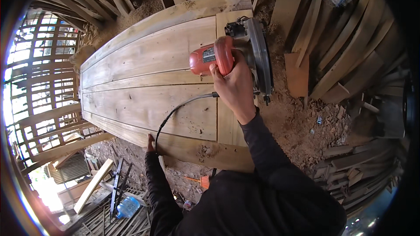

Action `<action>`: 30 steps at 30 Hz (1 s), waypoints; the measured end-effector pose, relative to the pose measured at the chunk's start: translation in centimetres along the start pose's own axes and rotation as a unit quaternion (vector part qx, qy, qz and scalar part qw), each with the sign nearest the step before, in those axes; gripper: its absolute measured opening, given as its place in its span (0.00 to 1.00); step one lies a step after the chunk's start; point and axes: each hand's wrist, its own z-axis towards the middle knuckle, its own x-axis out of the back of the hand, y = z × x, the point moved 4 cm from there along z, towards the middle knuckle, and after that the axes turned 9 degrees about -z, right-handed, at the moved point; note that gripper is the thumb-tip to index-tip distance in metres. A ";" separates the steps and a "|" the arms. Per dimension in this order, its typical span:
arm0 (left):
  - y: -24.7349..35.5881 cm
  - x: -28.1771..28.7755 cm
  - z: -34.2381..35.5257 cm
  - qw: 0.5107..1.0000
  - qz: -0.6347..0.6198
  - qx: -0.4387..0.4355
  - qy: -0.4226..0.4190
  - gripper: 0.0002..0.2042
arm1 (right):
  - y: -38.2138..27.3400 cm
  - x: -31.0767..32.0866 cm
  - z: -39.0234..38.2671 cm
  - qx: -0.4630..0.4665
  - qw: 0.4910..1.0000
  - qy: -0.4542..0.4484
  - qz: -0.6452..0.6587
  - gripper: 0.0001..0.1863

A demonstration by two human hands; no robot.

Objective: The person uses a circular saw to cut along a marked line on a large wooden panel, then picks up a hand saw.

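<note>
A large pale wooden door panel lies flat before me, with joined frame strips and long boards. At its right end, my right hand wraps round the rear handle of a red circular saw. The saw's dark guard and base lie along the door's right end; its blade cannot be made out. A black power cord curves leftward from the saw, across the panel, down past my left wrist. My left hand is closed on the near edge of the door, most of its fingers hidden.
Planks lean at the right and far side. Wood scraps are stacked lower right. Sawdust and chips cover the ground. A lattice wall stands left. Near my body lie an orange object and a blue plastic bottle.
</note>
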 end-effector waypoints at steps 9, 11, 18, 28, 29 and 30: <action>0.2 -2.2 0.9 0.999 0.029 -0.031 -0.024 0.23 | 0.1 0.8 0.8 0.016 0.983 -0.139 0.118 0.22; 1.0 1.4 1.0 0.990 0.073 -0.114 0.034 0.22 | -0.2 0.4 0.7 0.049 0.981 -0.136 0.128 0.21; 0.4 4.4 4.6 0.982 0.053 -0.164 0.077 0.28 | 0.3 6.8 -3.6 0.021 0.991 -0.128 0.038 0.20; 2.5 -2.2 5.0 0.944 0.114 -0.294 0.094 0.34 | 0.3 21.2 -18.8 -0.130 0.977 -0.076 0.150 0.17; 4.2 1.3 6.5 0.919 0.056 -0.380 0.083 0.34 | 0.7 22.7 -20.3 -0.151 0.976 -0.061 0.146 0.18; 6.3 5.6 5.7 0.882 0.006 -0.466 0.072 0.34 | 2.2 23.9 -21.6 -0.139 0.972 -0.076 0.172 0.18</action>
